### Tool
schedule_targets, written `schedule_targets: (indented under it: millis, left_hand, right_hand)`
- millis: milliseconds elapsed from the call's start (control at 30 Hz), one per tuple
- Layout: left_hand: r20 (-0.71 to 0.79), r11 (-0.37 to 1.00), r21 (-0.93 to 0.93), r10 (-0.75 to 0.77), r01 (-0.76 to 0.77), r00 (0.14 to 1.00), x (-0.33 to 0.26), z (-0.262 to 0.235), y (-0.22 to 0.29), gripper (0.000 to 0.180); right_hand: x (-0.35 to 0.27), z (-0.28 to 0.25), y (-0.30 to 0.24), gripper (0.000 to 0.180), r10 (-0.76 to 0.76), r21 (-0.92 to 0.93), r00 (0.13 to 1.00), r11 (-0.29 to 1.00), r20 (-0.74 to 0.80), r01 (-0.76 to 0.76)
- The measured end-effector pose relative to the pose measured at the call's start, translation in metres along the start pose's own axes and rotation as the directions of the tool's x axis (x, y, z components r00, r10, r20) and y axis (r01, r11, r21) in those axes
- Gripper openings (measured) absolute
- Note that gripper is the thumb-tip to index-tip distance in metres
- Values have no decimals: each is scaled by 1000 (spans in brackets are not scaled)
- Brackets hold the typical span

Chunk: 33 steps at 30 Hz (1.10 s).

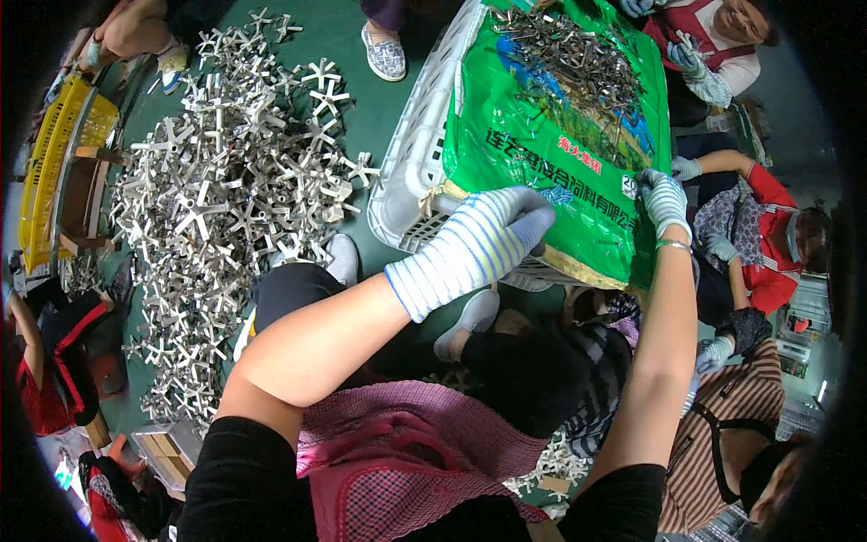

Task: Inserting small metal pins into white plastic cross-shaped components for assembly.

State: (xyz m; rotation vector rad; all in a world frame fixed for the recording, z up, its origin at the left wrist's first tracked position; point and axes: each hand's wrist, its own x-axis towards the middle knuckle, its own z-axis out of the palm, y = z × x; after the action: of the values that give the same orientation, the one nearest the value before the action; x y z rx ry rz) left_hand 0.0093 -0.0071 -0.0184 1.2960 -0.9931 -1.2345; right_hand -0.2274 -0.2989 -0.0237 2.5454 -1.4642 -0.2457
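My left hand (474, 246), in a white striped knit glove, is closed over the near left part of a green plastic sack (506, 149). A small dark bit shows at its fingertips, too little to name. My right hand (666, 204), gloved alike, has its fingers curled together at the sack's right side; what they hold, if anything, is hidden. The printed sack lies spread over a white plastic crate (411, 154). On its far part sits a heap of small dark metal pieces (587, 68). A few thin bits (557, 194) lie between my hands.
A large pile of star-shaped, five-armed grey metal parts (226, 181) covers the green floor at the left. Beyond it stands a yellow plastic basket (45, 172). Several people sit around; a co-worker's gloved hand (686, 169) is close to my right hand. Shoes (384, 54) stand beside the crate.
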Motion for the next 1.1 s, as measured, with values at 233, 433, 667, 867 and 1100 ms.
schedule_targets:
  millis: [233, 433, 667, 867, 1100]
  left_hand:
    - [-50, 936, -350, -61, 39, 997, 6, -7, 10, 37]
    - [-126, 786, -617, -61, -30, 990, 6, -13, -4, 57]
    - [-118, 647, -762, -103, -24, 988, -1, -12, -1, 48]
    - [49, 588, -800, -132, 118, 990, 3, -11, -11, 64]
    - [187, 797, -546, -185, 259, 965, -9, -9, 4, 37]
  right_hand:
    - [-38, -21, 11, 26, 103, 630, 948, 768, -300, 116]
    - [-148, -90, -153, 31, -89, 954, 987, 260, -132, 151]
    - [-166, -91, -200, 40, -253, 675, 751, 331, -609, 659]
    - [-164, -89, -212, 22, -196, 479, 643, 518, -740, 709]
    - [-156, -66, -189, 19, 76, 485, 625, 706, -777, 517]
